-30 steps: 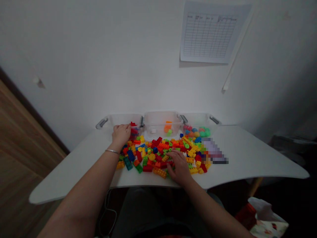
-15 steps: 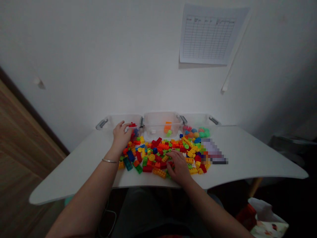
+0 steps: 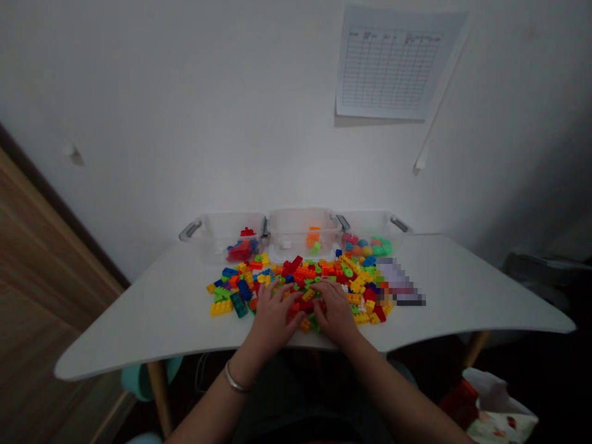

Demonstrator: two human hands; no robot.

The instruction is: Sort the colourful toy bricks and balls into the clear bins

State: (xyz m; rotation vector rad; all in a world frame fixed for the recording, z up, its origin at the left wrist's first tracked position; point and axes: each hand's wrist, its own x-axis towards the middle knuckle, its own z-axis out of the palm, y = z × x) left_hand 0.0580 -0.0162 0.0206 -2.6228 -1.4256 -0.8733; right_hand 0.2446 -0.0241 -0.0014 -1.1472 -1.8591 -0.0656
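A spread-out pile of coloured toy building bricks (image 3: 305, 271) lies on the white table. My left hand (image 3: 272, 317), a silver bangle on its wrist, is over the front middle of the pile with its fingers apart. To its right, my right hand (image 3: 333, 311) rests on bricks at the pile's front edge, its fingers loosely bent and the thumb apart. Between my hands are red bricks (image 3: 306, 303) and a yellow one. I see nothing held in either hand; the bricks under the palms are hidden.
Three clear bins line the wall: the left bin (image 3: 213, 223) holds red and blue pieces, the middle bin (image 3: 289, 221) a few pieces, the right bin (image 3: 370, 221) round coloured pieces. A blurred-out flat object (image 3: 400, 283) lies right of the pile. A printed sheet (image 3: 388, 74) hangs above.
My left hand has come back from the left bin to the front of the pile, uncovering red pieces in that bin. My right hand has stayed almost in place.
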